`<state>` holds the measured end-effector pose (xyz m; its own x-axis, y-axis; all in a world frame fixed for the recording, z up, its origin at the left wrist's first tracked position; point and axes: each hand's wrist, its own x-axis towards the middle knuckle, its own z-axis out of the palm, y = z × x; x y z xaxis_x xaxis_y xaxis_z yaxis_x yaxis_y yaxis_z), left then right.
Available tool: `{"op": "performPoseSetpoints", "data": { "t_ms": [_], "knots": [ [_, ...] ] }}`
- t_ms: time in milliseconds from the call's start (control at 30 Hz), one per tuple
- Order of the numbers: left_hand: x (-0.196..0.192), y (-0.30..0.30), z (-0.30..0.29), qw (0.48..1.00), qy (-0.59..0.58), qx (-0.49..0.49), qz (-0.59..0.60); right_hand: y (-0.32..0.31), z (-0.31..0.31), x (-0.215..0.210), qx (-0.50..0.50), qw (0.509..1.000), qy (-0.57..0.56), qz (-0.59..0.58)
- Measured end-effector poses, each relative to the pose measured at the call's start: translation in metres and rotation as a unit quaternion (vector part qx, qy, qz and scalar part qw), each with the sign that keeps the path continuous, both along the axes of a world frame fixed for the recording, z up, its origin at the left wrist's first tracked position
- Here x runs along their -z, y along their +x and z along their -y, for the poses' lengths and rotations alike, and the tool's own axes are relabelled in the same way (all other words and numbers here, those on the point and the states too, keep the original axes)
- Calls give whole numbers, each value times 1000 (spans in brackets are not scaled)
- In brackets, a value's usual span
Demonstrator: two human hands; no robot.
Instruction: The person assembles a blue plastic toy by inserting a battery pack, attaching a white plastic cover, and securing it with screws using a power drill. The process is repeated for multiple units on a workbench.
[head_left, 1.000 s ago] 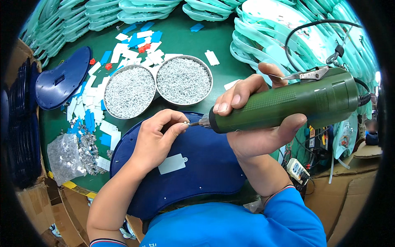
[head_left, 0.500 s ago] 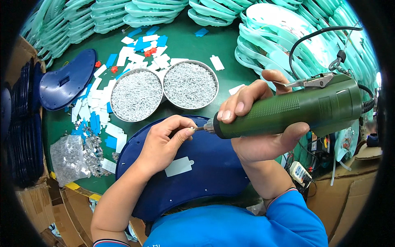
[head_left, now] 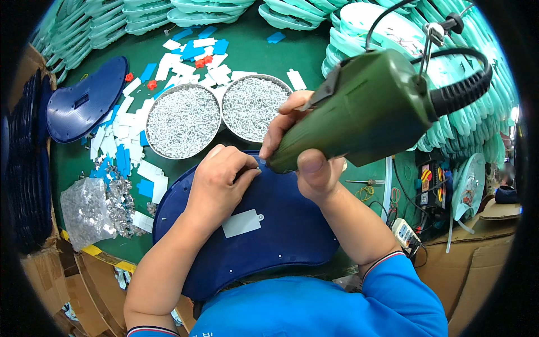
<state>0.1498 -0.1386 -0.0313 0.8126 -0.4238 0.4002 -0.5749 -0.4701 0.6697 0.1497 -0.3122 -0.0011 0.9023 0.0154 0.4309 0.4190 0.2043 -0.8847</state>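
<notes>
Head cam: grn driver [head_left: 359,115], tip hidden

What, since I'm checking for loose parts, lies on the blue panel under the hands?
The blue panel bears a pale tag and, near its edge, light spots. Whatever the left hand, forearm and green tool cover is hidden.

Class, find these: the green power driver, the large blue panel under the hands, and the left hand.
Green power driver [head_left: 353,115], head view: mid-casing.
Large blue panel [head_left: 283,224], head view: bare surface.
Left hand [head_left: 216,180], head view: its back.
</notes>
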Motion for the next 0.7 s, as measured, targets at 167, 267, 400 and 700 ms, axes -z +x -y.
{"op": "performPoseSetpoints", "data": {
  "t_ms": [167, 267, 400, 700],
  "knots": [
    [2, -4, -3, 1000, 19, -4, 12, 6, -2, -7, -11, 1000, -17, 11],
    [-6, -11, -11, 999, 29, -9, -15, -2, -4, -13, 5, 999, 22, 30],
    [-15, -17, -27, 996, -27, -28, -79, -3, -17, -28, -50, 997, 37, 53],
    [-14, -39, -79, 996, -18, -91, -20, -4, -77, -37, -92, 994, -36, 39]
  ]
}}
